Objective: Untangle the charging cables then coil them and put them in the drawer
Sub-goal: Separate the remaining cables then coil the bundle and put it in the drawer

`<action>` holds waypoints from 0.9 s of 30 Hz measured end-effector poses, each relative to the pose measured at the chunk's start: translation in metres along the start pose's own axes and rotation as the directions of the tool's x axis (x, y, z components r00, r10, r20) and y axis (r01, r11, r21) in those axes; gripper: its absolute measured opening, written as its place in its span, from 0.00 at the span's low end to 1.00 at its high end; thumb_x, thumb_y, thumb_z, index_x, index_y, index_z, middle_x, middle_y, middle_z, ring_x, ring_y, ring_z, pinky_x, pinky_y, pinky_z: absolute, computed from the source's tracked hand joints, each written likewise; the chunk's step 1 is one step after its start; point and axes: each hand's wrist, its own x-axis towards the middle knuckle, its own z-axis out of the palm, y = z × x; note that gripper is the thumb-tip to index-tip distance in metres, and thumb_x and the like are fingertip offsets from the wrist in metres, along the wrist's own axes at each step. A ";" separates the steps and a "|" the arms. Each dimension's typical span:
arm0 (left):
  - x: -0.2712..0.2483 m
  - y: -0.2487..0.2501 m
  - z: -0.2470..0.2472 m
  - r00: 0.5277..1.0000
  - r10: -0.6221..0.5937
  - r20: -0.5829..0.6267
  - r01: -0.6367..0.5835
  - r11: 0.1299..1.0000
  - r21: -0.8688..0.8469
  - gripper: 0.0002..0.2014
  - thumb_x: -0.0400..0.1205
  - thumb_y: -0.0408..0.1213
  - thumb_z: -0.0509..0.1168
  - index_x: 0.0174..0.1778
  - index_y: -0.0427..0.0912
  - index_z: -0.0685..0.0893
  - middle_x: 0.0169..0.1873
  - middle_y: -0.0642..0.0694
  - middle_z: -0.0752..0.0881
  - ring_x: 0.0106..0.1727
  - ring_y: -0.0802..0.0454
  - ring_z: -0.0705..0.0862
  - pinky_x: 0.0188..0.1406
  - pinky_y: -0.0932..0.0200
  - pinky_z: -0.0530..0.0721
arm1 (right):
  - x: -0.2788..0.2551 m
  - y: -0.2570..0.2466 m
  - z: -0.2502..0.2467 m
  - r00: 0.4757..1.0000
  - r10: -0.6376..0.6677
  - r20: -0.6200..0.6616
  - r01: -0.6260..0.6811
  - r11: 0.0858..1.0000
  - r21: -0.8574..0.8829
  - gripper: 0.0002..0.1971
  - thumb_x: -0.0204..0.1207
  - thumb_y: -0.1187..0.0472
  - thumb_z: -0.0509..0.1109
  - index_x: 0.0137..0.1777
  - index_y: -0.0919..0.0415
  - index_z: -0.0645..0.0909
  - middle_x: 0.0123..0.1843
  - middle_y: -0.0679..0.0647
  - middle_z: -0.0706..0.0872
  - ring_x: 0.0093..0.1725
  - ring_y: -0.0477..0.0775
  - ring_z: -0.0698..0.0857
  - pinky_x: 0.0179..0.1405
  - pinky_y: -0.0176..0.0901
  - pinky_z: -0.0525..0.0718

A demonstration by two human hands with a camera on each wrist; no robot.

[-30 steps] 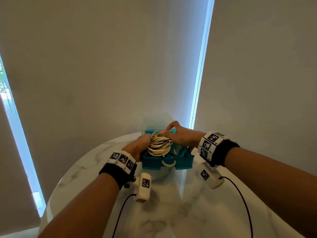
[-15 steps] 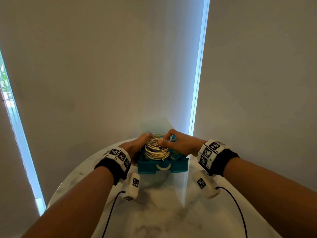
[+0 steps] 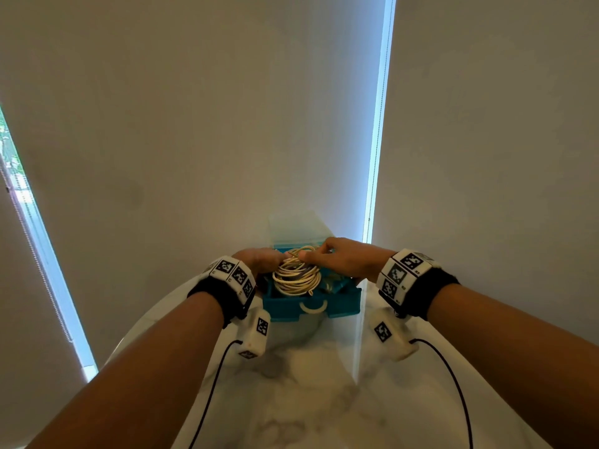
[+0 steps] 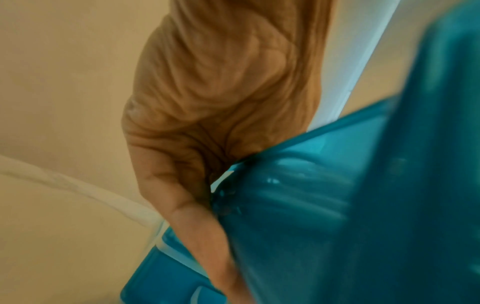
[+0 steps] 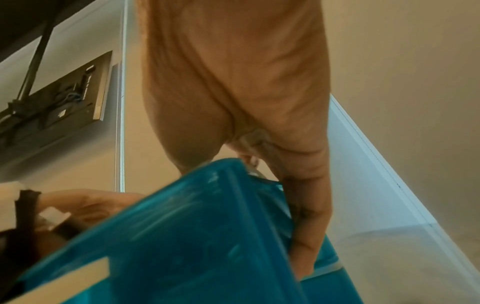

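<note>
A coil of cream-white charging cables (image 3: 296,277) lies in the open teal drawer (image 3: 343,303), its loops standing above the rim. My left hand (image 3: 278,256) curls onto the coil's far left side. My right hand (image 3: 308,252) comes from the right, with thumb and forefinger pinching strands at the coil's top. In the left wrist view my left hand (image 4: 207,92) reaches over the drawer wall (image 4: 337,226), which hides the fingertips. In the right wrist view my right hand (image 5: 246,72) straddles the drawer's right wall (image 5: 194,226), with one finger stretched down its outside.
The drawer has a white crescent handle (image 3: 312,307) on its front and slides out of a clear plastic box (image 3: 296,228) behind it. Both stand at the far edge of a round white marble table (image 3: 308,384), close to grey window blinds.
Both hands have carried the coil down from above the drawer into it. The view has tilted, so the table appears lower in the picture.
</note>
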 end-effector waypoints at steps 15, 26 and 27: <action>-0.006 -0.002 0.006 0.997 -0.013 -0.070 -0.003 0.975 -0.223 0.24 0.92 0.56 0.52 0.45 0.43 0.83 0.40 0.42 0.89 0.39 0.48 0.86 0.35 0.59 0.81 | 0.019 -0.014 0.012 0.992 -0.076 0.097 0.091 0.984 -0.156 0.34 0.93 0.32 0.45 0.95 0.46 0.60 0.91 0.57 0.72 0.87 0.63 0.73 0.90 0.58 0.65; -0.011 -0.005 0.005 0.994 0.031 -0.101 -0.052 0.974 -0.218 0.20 0.94 0.54 0.55 0.59 0.41 0.84 0.46 0.41 0.90 0.41 0.46 0.88 0.34 0.57 0.86 | 0.029 0.014 0.003 0.997 0.006 -0.082 0.002 0.996 0.092 0.41 0.73 0.25 0.76 0.73 0.51 0.63 0.66 0.58 0.86 0.60 0.60 0.92 0.55 0.59 0.96; -0.010 -0.006 0.004 0.994 0.028 -0.109 -0.054 0.969 -0.240 0.23 0.95 0.56 0.54 0.61 0.40 0.84 0.46 0.40 0.89 0.41 0.46 0.88 0.34 0.55 0.86 | 0.028 0.016 0.003 0.995 0.006 -0.098 0.001 0.997 0.073 0.42 0.71 0.24 0.77 0.71 0.49 0.64 0.67 0.59 0.85 0.59 0.60 0.92 0.56 0.60 0.96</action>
